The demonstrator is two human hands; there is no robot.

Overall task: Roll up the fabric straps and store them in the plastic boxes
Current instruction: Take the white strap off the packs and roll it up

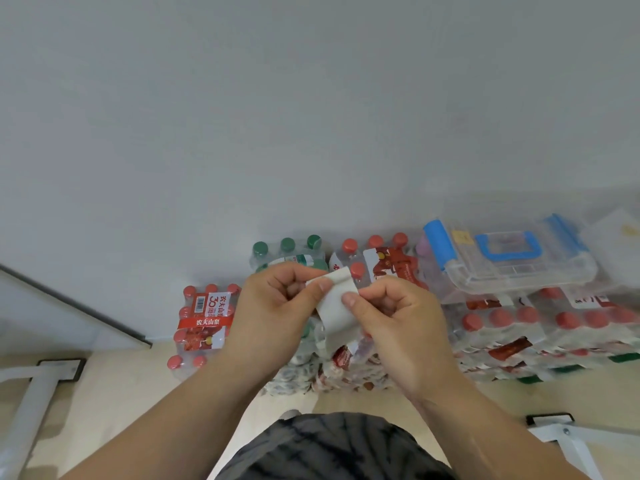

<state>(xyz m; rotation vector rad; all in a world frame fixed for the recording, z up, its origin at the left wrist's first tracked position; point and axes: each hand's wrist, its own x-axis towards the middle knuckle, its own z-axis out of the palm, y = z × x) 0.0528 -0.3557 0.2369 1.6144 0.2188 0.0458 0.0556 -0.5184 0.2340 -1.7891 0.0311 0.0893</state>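
A white fabric strap [335, 306] hangs between my two hands in front of my chest. My left hand [273, 310] pinches its upper end, where the strap curls over at the top. My right hand [398, 323] pinches the strap's right edge with thumb and fingers. The lower part of the strap drops down behind my hands. A clear plastic box [516, 268] with a blue handle and blue latches sits shut at the right, on top of stacked bottle packs.
Shrink-wrapped packs of water bottles with red caps [204, 320] and green caps [287, 251] stand stacked on the floor against a pale wall. White metal table legs [31, 403] stand at the lower left and lower right. My dark patterned shorts [332, 448] show at the bottom.
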